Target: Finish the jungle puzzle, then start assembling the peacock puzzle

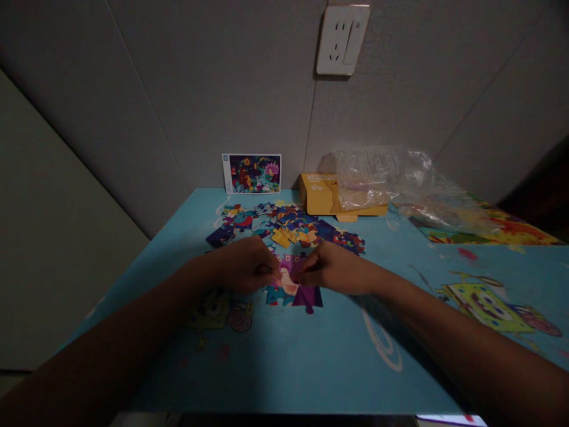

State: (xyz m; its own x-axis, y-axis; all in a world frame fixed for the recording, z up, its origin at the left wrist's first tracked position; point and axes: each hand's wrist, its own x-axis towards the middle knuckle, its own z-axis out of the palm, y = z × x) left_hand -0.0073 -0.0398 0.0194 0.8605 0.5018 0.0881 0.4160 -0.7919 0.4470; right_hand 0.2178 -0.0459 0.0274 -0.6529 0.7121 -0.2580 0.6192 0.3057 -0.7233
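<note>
In the middle of the table lies a small joined section of jigsaw puzzle (288,293), purple and teal with a pale bird on it. My left hand (246,264) is closed at its left side, thumb and fingers pinched on a puzzle piece at the bird. From the right, my right hand (338,267) pinches the purple part of the same section, its fingertips close to those of the left. The exact edges under the fingertips are hidden. Just beyond both hands are many loose puzzle pieces (282,237), some overlapping.
A picture card (251,174) leans against the wall at the back. Beside it lies a yellow box (320,196), partly covered by a clear plastic bag (377,172). A colourful sheet (502,225) sits at the right. The blue table (302,367) has cartoon prints; a socket (342,40) is above.
</note>
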